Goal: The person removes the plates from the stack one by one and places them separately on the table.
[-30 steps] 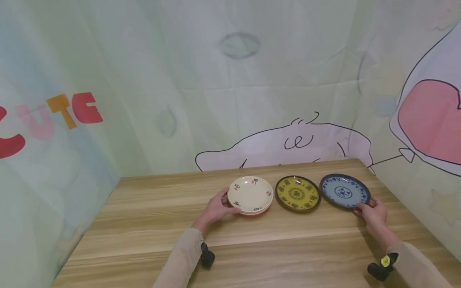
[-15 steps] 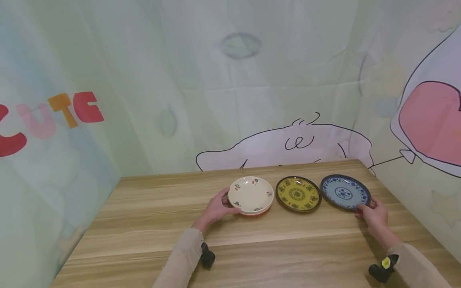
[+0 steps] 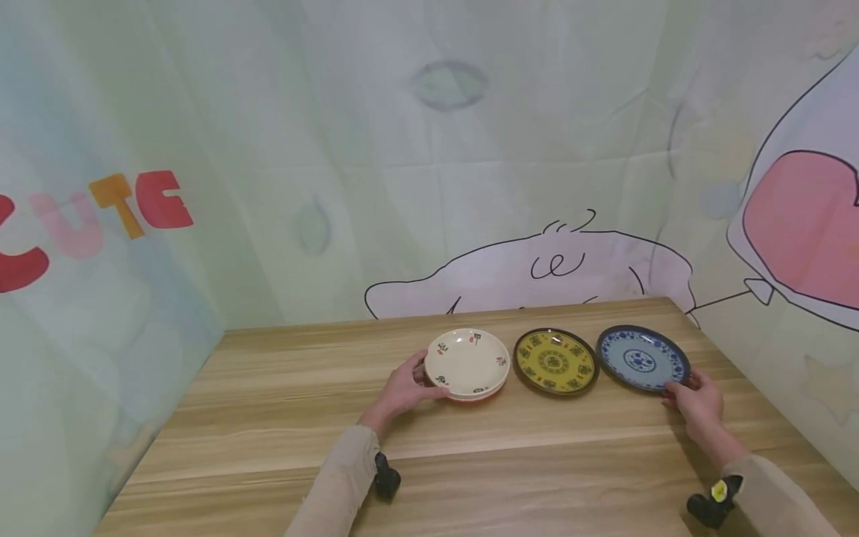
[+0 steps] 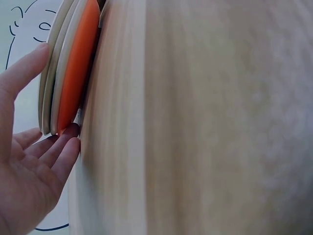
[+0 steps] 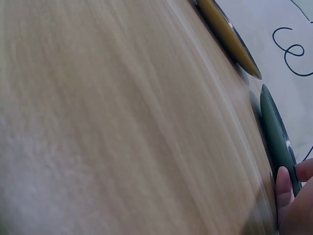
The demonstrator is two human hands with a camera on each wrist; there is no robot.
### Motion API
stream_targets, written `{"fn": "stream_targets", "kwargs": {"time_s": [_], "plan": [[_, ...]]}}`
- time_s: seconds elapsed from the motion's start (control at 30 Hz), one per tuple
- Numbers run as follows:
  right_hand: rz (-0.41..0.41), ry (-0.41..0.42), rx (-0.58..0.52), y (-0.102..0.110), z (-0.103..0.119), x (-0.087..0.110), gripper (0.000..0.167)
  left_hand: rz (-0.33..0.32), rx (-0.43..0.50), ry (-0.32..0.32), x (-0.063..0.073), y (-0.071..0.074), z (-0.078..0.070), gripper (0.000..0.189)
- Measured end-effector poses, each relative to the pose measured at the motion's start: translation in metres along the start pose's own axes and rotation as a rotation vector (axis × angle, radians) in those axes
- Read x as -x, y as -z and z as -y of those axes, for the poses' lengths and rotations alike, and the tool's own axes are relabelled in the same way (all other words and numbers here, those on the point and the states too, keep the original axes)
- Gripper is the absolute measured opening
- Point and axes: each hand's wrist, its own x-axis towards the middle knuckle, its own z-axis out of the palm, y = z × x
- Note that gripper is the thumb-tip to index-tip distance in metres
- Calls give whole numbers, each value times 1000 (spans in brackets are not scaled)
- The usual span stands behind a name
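In the head view, my left hand (image 3: 401, 386) holds the left edge of a stack of white plates (image 3: 467, 363) with small red and dark motifs. The left wrist view shows several stacked rims over an orange underside (image 4: 78, 63), the thumb at the top rim and fingertips at the lower edge. My right hand (image 3: 698, 403) pinches the near right rim of a blue plate (image 3: 640, 359) with a floral border, thumb above and a finger below. Between the two sits a yellow plate (image 3: 555, 362) with a dark rim, touched by neither hand.
All the plates are in a row toward the back of a wood-grain table (image 3: 322, 373). A printed cloth backdrop (image 3: 335, 186) rises behind the table and along its sides. Dark wrist devices (image 3: 385, 477) show at both sleeves.
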Motion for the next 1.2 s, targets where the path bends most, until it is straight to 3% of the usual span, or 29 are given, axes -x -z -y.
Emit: {"fn": "stream_targets", "kwargs": {"time_s": [0.3, 0.77, 0.97, 1.2], "plan": [[-13, -4, 5, 1, 0, 2, 68, 1, 5, -4, -1, 0, 1, 93], [-117, 48, 150, 6, 12, 5, 65, 6, 0, -10, -1, 1, 2, 95], [-84, 124, 173, 2, 18, 2, 62, 5, -2, -2, 0, 2, 2, 95], [36, 204, 191, -14, 28, 6, 59, 4, -5, -2, 1, 1, 1, 95]]}}
